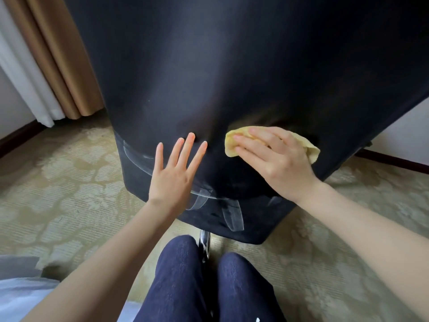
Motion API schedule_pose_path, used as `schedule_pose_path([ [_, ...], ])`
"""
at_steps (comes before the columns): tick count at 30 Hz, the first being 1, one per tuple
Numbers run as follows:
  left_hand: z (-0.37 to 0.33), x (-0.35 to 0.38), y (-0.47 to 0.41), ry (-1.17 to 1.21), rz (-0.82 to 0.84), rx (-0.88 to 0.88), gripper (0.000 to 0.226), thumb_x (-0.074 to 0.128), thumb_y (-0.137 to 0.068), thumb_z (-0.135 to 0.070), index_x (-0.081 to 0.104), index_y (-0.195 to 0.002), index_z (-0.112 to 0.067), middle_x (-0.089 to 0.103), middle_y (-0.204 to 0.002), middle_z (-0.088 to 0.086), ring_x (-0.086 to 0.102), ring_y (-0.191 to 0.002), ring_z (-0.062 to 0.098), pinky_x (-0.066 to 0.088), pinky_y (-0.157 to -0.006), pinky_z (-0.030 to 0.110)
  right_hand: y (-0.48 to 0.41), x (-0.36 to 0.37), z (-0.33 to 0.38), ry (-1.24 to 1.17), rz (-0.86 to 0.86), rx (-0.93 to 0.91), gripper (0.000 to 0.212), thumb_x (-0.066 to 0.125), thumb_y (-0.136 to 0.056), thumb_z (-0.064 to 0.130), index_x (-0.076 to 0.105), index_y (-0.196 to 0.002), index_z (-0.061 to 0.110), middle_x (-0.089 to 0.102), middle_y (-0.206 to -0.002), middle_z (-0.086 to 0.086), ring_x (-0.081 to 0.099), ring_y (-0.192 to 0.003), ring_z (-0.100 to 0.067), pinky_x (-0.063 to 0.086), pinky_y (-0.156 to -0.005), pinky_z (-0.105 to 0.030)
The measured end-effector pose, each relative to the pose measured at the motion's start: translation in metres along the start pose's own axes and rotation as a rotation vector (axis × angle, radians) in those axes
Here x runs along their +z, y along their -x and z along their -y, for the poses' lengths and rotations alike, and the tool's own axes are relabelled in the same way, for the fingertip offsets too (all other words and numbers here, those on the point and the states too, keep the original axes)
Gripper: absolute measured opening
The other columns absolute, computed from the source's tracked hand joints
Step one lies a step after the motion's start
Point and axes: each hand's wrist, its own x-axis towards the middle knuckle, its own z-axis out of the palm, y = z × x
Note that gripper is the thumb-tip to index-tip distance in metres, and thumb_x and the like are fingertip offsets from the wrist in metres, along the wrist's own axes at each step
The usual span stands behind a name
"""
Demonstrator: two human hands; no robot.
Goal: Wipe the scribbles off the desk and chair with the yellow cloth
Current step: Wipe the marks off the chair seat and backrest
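While left hand [173, 174] braces chair [232, 77] — yellow cloth [236, 141] under rt hand [276, 159]

Patterned beige carpet [69, 182]; tan curtain [53, 59] beside white sheer [21, 89]; dark baseboard [18, 135].

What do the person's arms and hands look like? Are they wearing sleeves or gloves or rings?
Both arms are bare as far as the picture shows, with no sleeves in view. The left hand and right hand wear no gloves, and no rings, watch or bracelet can be seen. The fingernails look short and unpainted. Lower down, the legs are in dark blue trousers.
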Motion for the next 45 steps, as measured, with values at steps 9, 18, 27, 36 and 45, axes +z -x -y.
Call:
schedule_pose_path([
  [9, 0.004, 0.006, -0.004, 0.013, -0.032, 0.005, 0.099, 0.039, -0.087, -0.001, -0.048, -0.129, -0.019, -0.031, -0.152, 0.014, -0.018, -0.144, 0.031, -0.011, -0.111, 0.054, 0.02, 0.056, 0.059, -0.071, 0.056, 0.036, 0.02, 0.063, -0.088, 0.002, 0.074, -0.102, 0.01, 0.067, -0.119, -0.001, 0.051, -0.117, -0.019, 0.044, -0.097, -0.036],
  [18, 0.018, 0.023, -0.005, 0.036, -0.12, 0.043, 0.088, 0.019, -0.073, 0.008, -0.024, -0.145, -0.016, -0.008, -0.158, 0.018, 0.003, -0.147, 0.031, 0.008, -0.113, 0.055, 0.111, 0.06, 0.093, -0.158, 0.611, -0.166, 0.028, 0.068, -0.08, 0.016, 0.073, -0.107, 0.01, 0.065, -0.118, 0.001, 0.058, -0.113, -0.02, 0.046, -0.098, -0.035],
  [27, 0.008, 0.001, -0.001, -0.03, 0.015, -0.024, 0.106, 0.048, -0.082, -0.009, -0.049, -0.126, -0.011, -0.035, -0.149, 0.019, -0.019, -0.144, 0.031, 0.0, -0.114, 0.055, 0.135, -0.005, 0.036, 0.012, 0.575, -0.271, 0.04, 0.041, -0.09, 0.0, 0.077, -0.083, 0.014, 0.067, -0.111, 0.001, 0.058, -0.105, -0.021, 0.04, -0.099, -0.034],
  [36, -0.006, 0.014, 0.008, 0.13, -0.229, -0.061, 0.099, 0.062, -0.064, 0.001, 0.015, -0.152, -0.008, 0.005, -0.159, 0.014, 0.01, -0.145, 0.033, 0.014, -0.109, 0.063, 0.05, -0.052, -0.023, 0.102, 0.193, -0.089, 0.017, 0.062, -0.089, 0.003, 0.075, -0.097, 0.011, 0.067, -0.118, -0.002, 0.052, -0.113, -0.023, 0.043, -0.097, -0.036],
  [45, -0.014, 0.009, 0.002, 0.199, -0.152, 0.011, 0.102, 0.065, -0.07, -0.004, 0.004, -0.151, -0.008, 0.006, -0.158, 0.02, 0.016, -0.145, 0.035, 0.022, -0.11, 0.057, 0.021, -0.027, -0.017, 0.187, -0.041, 0.016, 0.019, 0.066, -0.089, 0.007, 0.074, -0.104, 0.014, 0.066, -0.12, 0.001, 0.051, -0.114, -0.019, 0.042, -0.096, -0.033],
])
